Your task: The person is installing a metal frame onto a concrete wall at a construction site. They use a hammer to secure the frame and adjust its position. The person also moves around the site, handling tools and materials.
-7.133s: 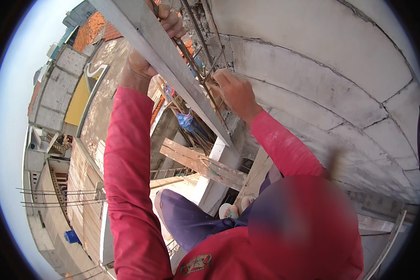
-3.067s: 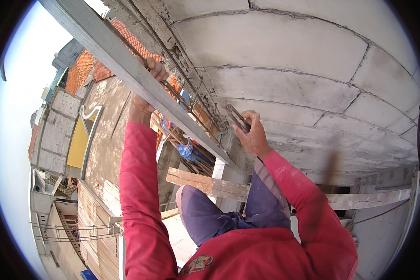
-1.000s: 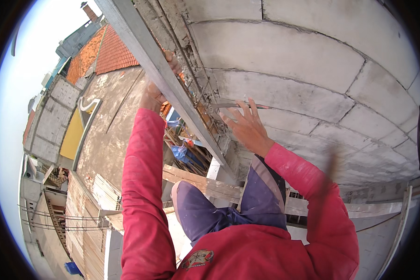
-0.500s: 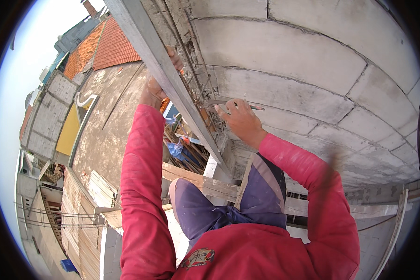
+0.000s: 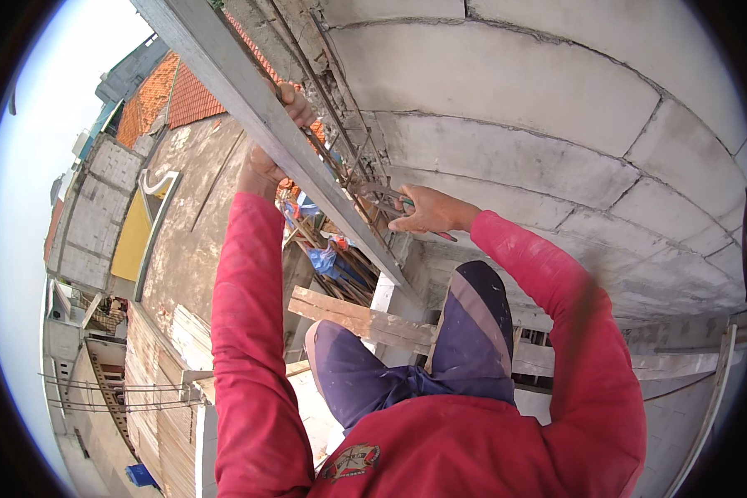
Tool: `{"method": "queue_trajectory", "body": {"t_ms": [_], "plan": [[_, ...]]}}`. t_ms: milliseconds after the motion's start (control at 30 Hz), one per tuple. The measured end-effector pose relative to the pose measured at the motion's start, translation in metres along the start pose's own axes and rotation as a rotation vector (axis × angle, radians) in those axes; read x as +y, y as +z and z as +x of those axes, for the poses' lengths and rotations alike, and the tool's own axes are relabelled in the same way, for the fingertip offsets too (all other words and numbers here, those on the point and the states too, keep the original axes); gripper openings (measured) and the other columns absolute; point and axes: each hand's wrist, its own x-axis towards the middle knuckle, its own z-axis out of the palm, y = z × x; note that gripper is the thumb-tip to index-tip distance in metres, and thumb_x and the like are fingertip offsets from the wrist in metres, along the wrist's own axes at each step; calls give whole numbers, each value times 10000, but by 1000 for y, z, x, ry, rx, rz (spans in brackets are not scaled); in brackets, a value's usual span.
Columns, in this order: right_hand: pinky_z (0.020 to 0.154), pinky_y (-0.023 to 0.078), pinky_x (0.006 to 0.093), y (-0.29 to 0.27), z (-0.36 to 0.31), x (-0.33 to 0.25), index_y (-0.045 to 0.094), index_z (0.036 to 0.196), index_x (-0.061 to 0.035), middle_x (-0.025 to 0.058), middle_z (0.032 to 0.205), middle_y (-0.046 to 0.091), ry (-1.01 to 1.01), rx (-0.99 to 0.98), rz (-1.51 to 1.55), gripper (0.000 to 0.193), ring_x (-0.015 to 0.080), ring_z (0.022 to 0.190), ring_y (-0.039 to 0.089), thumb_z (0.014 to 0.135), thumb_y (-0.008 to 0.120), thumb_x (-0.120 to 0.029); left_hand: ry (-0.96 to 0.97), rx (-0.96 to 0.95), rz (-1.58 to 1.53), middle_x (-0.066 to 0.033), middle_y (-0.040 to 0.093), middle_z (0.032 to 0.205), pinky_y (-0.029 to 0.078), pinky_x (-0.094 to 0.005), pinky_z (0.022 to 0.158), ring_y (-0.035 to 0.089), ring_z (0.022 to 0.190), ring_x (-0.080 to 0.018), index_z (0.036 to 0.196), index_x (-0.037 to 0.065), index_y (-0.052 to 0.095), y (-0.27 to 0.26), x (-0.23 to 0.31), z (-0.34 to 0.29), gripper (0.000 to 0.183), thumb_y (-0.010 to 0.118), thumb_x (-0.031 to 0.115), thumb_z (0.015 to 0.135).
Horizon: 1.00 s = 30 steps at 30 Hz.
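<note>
1. Left hand (image 5: 261, 170): passes behind the long pale-grey straight beam (image 5: 253, 100), which slants from upper left to lower centre. Its fingers are curled and reappear past the beam's right edge, so the hand is closed around it. Whether the fingertips also press on a rod cannot be told.
2. Right hand (image 5: 430, 207): closed on the metal hand tool with teal and red on its handles (image 5: 385, 192). One handle end projects below the hand.
3. Tool position: its head points left, at the rusty steel reinforcing rods (image 5: 311, 70) between the beam and the wall. Contact between head and rods cannot be confirmed.
4. Wall: large light-grey rectangular blocks (image 5: 506, 158) with dark joints stand to the right of the rods.
5. Below the hands: a rough brown wooden plank (image 5: 361, 321) lies near the beam's lower end, in front of the knees in purple trousers (image 5: 473, 340). Crumpled blue plastic sheeting (image 5: 324, 262) is visible left of the beam.
6. Background, left: an orange-red tiled roof (image 5: 195, 95) and a flat yellow panel (image 5: 131, 245).
</note>
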Motion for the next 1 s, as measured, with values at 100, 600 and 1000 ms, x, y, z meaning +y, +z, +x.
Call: {"method": "queue_trajectory", "body": {"t_ms": [100,600,1000], "plan": [[639,525,427,-4,-6,4,592,1176,-59,98,794,676,-213,401,-448,404,286,691,665,951,735,-362,-24,44,-8,53,382,761,368,-286,754,383,736,-109,950,152,516,2,0,-1,375,517,504,1082],[633,521,388,8,-8,9,564,1031,0,153,795,631,156,-136,269,370,243,638,631,1018,658,-357,-30,69,10,55,356,755,371,-287,761,360,729,-107,933,149,492,3,2,-2,444,458,564,1087],[553,515,374,7,-16,17,612,1040,-39,71,721,607,-169,352,-370,415,256,573,621,1011,651,-451,-37,62,10,55,348,752,378,-287,762,360,724,-105,940,150,503,5,3,-1,436,451,555,1095]]}}
